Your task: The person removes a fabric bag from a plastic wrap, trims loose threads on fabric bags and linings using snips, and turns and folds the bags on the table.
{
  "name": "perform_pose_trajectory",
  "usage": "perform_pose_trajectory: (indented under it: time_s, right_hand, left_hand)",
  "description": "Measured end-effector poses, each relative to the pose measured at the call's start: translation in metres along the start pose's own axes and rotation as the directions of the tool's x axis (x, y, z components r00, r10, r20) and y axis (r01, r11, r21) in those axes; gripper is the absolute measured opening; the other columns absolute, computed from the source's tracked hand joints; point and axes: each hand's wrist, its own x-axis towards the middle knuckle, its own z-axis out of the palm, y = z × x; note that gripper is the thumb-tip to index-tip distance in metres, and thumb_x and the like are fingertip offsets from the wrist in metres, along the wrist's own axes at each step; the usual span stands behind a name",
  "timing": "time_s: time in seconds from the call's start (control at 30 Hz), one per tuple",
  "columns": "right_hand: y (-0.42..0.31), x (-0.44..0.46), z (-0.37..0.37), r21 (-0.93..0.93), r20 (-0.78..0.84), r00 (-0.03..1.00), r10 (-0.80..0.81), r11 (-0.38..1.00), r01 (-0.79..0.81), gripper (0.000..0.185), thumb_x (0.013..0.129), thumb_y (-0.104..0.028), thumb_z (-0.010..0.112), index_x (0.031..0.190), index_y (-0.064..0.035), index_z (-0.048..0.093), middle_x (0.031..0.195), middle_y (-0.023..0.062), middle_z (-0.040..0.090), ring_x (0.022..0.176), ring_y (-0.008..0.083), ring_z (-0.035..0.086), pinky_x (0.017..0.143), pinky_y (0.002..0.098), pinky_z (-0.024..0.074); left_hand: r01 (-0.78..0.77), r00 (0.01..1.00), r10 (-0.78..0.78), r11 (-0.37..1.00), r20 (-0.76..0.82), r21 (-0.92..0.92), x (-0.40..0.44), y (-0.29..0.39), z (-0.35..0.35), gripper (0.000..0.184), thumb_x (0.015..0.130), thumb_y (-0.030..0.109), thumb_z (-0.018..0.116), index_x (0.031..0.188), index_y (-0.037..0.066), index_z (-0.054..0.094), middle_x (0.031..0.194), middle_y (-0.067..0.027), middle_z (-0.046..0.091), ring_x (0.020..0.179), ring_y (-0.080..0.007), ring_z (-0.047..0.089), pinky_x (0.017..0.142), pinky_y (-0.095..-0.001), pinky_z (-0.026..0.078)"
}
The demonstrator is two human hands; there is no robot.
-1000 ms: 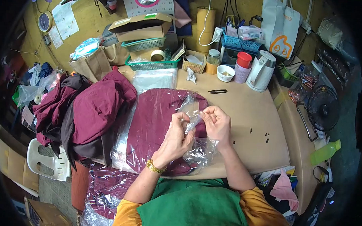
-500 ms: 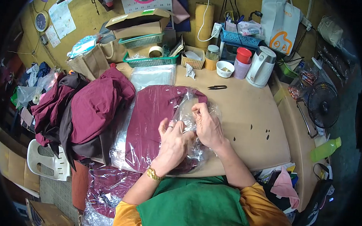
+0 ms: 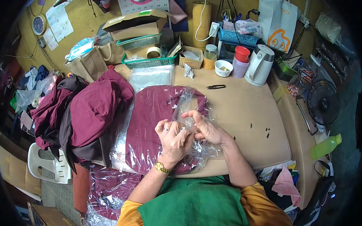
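A maroon garment (image 3: 148, 124) lies folded inside a clear plastic bag (image 3: 185, 103) on the table in front of me. Over its right half, my left hand (image 3: 174, 138) has its fingers curled closed on the plastic, a gold watch at the wrist. My right hand (image 3: 208, 130) meets it from the right, its index finger stretched out and apart from the thumb. The thumb sits close to the left fingertips, by a crumpled bit of plastic. What lies right between the two hands is partly hidden.
Maroon and dark garments (image 3: 95, 114) are heaped at the left. A stack of clear bags (image 3: 150, 77) lies behind the bagged garment. Black thread snips (image 3: 216, 86) rest farther back. A white bowl (image 3: 223, 68), a kettle (image 3: 260, 66) and a green basket (image 3: 149, 63) line the back edge.
My right hand has gone from a pinch on the plastic to an extended index finger, a little lower. The left fingers have curled in more tightly. The view has shifted slightly.
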Motion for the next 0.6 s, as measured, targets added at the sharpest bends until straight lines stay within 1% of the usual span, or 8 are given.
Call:
perform_pose_trajectory:
  time_s: [0.07, 0.1, 0.17, 0.2, 0.33, 0.4, 0.5, 0.6]
  right_hand:
    - [0.008, 0.006, 0.001, 0.005, -0.149, 0.983, -0.11, 0.994, 0.112, 0.049, 0.1, -0.045, 0.05, 0.128, -0.0061, 0.04, 0.072, -0.0048, 0.041, 0.057, 0.0032, 0.04, 0.053, 0.0189, 0.0372]
    - [0.01, 0.006, -0.002, 0.006, -0.149, 0.983, -0.11, 0.994, 0.112, 0.049, 0.1, -0.045, 0.05, 0.128, -0.0061, 0.04, 0.072, -0.0048, 0.041, 0.057, 0.0032, 0.04, 0.053, 0.0189, 0.0372]
    - [0.012, 0.001, -0.012, 0.11, -0.149, 0.968, -0.204, 0.969, 0.221, 0.037, 0.095, -0.012, 0.063, 0.123, -0.003, 0.04, 0.073, -0.0013, 0.051, 0.057, 0.0062, 0.053, 0.055, 0.0205, 0.0464]
    - [0.009, -0.003, -0.014, 0.239, -0.191, 0.96, -0.204, 0.939, 0.247, 0.039, 0.087, 0.0, 0.069, 0.115, -0.0004, 0.042, 0.076, 0.0044, 0.061, 0.066, 0.0108, 0.064, 0.061, 0.0225, 0.0529]
    - [0.017, -0.002, -0.008, 0.161, -0.35, 0.895, -0.276, 0.924, 0.347, 0.034, 0.086, 0.002, 0.069, 0.11, -0.0004, 0.045, 0.077, 0.0067, 0.064, 0.068, 0.0122, 0.065, 0.063, 0.0231, 0.0544]
    - [0.016, -0.001, -0.005, -0.031, -0.504, 0.797, -0.333, 0.929, 0.369, 0.029, 0.085, 0.006, 0.068, 0.103, -0.0005, 0.046, 0.077, 0.0089, 0.066, 0.069, 0.0146, 0.067, 0.063, 0.0251, 0.056]
    - [0.022, 0.006, -0.011, -0.004, -0.633, 0.68, -0.37, 0.88, 0.475, 0.026, 0.086, 0.012, 0.063, 0.099, -0.0011, 0.045, 0.078, 0.0103, 0.063, 0.069, 0.0154, 0.066, 0.063, 0.0256, 0.055]
    - [0.021, 0.011, -0.016, 0.007, -0.702, 0.56, -0.44, 0.782, 0.623, 0.025, 0.086, 0.012, 0.063, 0.097, -0.0019, 0.045, 0.076, 0.0098, 0.062, 0.07, 0.0159, 0.066, 0.063, 0.0262, 0.0555]
  left_hand:
    - [0.048, 0.999, -0.048, 0.999, -0.012, 0.02, 0.003, 0.004, -0.001, 0.023, 0.064, 0.009, 0.075, 0.076, 0.011, 0.056, 0.084, -0.0063, 0.053, 0.084, -0.0251, 0.053, 0.096, -0.0485, 0.033]
    - [0.048, 0.999, -0.048, 0.999, -0.012, 0.022, 0.001, 0.004, -0.001, 0.023, 0.064, 0.009, 0.075, 0.076, 0.011, 0.056, 0.084, -0.0063, 0.053, 0.084, -0.0251, 0.053, 0.096, -0.0485, 0.033]
    - [0.04, 0.999, -0.039, 0.999, -0.015, 0.035, -0.004, 0.002, 0.001, 0.026, 0.065, 0.008, 0.075, 0.078, 0.01, 0.053, 0.083, -0.0067, 0.051, 0.084, -0.0262, 0.053, 0.097, -0.0479, 0.032]
    - [0.041, 0.999, -0.04, 0.999, -0.014, 0.035, -0.004, 0.002, 0.001, 0.026, 0.065, 0.008, 0.075, 0.078, 0.01, 0.053, 0.083, -0.0067, 0.051, 0.084, -0.0262, 0.053, 0.097, -0.0479, 0.032]
    - [0.02, 1.0, -0.019, 0.999, -0.018, 0.051, -0.004, 0.005, 0.001, 0.022, 0.067, 0.01, 0.075, 0.08, 0.01, 0.058, 0.083, -0.0052, 0.052, 0.083, -0.0238, 0.053, 0.097, -0.0468, 0.033]
    - [0.022, 1.0, -0.022, 0.999, -0.019, 0.035, -0.004, 0.009, 0.0, 0.023, 0.067, 0.006, 0.076, 0.081, 0.01, 0.058, 0.083, -0.0056, 0.053, 0.084, -0.0241, 0.054, 0.099, -0.0477, 0.032]
    - [0.011, 1.0, -0.011, 1.0, -0.025, 0.0, -0.005, 0.016, -0.003, 0.02, 0.068, 0.005, 0.075, 0.084, 0.009, 0.062, 0.088, -0.0059, 0.058, 0.088, -0.0226, 0.056, 0.102, -0.0474, 0.03]
    - [0.067, 0.993, -0.052, 0.987, 0.101, -0.144, -0.011, 0.018, -0.003, 0.015, 0.074, 0.003, 0.074, 0.084, 0.009, 0.064, 0.098, -0.0086, 0.063, 0.096, -0.0228, 0.06, 0.106, -0.0481, 0.028]
